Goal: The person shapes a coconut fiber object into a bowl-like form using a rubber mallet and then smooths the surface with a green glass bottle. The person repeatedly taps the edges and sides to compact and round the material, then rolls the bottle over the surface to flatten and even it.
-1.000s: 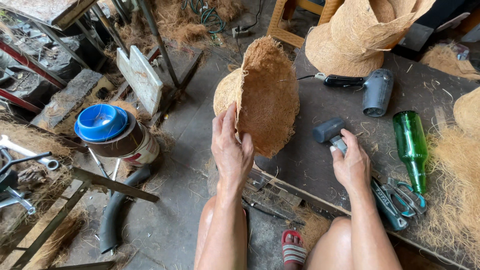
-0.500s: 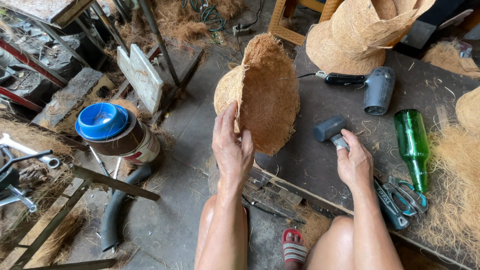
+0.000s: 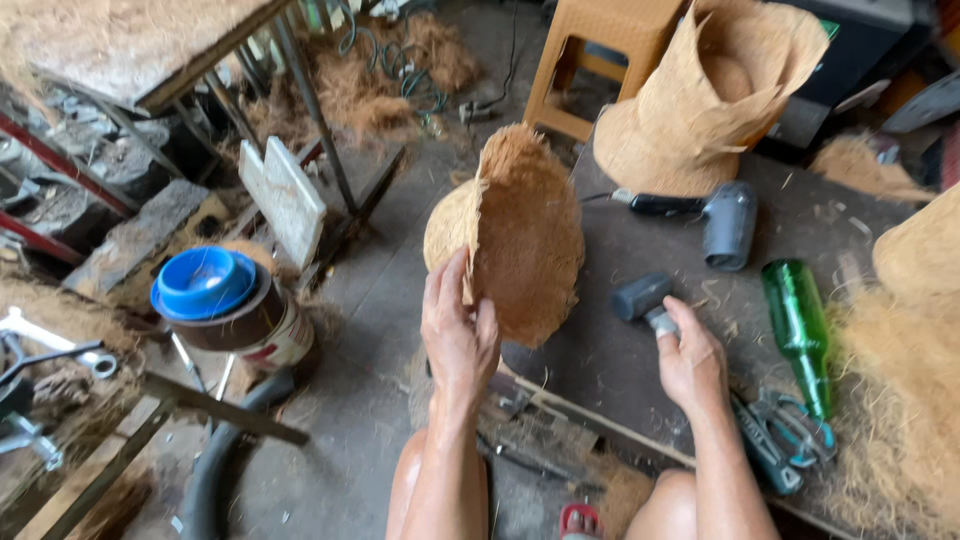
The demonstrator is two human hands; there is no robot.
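L hand [image 3: 458,330] grips coir bowl [image 3: 520,235]; R hand [image 3: 690,362] closed on mallet [image 3: 645,300].

Left hand [image 3: 458,335] gripping coir bowl [image 3: 515,235] upright; right hand [image 3: 690,362] closed on hammer [image 3: 645,300], near green bottle [image 3: 800,330].

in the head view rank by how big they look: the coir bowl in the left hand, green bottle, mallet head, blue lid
1. coir bowl, though it is held up nearer the camera
2. green bottle and blue lid, too alike to rank
3. mallet head
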